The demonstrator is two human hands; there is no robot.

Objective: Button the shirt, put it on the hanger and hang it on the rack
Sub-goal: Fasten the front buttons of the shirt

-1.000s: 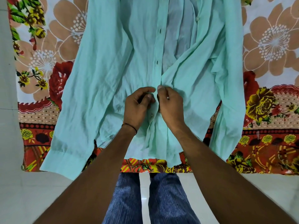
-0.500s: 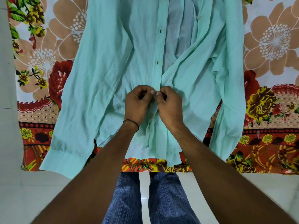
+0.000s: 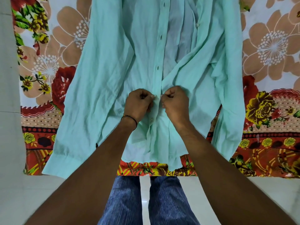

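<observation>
Looking down, a wrinkled mint-green cotton shirt lies on a floral bedsheet, my left hand and right hand each pinching its front edges at a small white button above the hem, mid-buttoning, so next I should probably align the open buttonhole farther up the shirt.

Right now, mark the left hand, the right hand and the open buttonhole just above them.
left hand (image 3: 139,103): head view, back of the hand.
right hand (image 3: 176,103): head view, back of the hand.
buttonhole (image 3: 157,67): head view, dark slit on the shirt (image 3: 105,78) placket.
</observation>
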